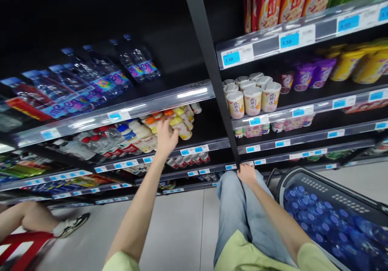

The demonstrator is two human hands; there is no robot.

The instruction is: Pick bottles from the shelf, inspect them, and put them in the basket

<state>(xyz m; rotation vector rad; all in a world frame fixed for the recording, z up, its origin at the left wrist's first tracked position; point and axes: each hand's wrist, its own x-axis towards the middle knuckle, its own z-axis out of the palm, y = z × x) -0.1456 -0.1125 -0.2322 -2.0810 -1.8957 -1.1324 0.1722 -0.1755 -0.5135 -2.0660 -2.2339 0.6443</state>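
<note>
My left hand (166,135) reaches into the middle shelf on the left, over a row of small bottles. Its fingers are stretched out with the thumb apart, at the bottles with yellow caps (176,120); some fingertips are hidden among them. Orange-capped bottles (150,120) stand just to its left, and a bottle with a blue cap (125,131) is farther left. My right hand (247,174) lies on my knee in light blue jeans (233,198), fingers laid over it, holding nothing.
At right stands a dark basket (315,182) with many blue-capped water bottles (321,218). Large bottles (103,77) fill the upper left shelf. Cups (253,99) stand on the right shelf beyond a black post (209,53). Another person's leg (36,218) and a red stool (27,246) are at lower left.
</note>
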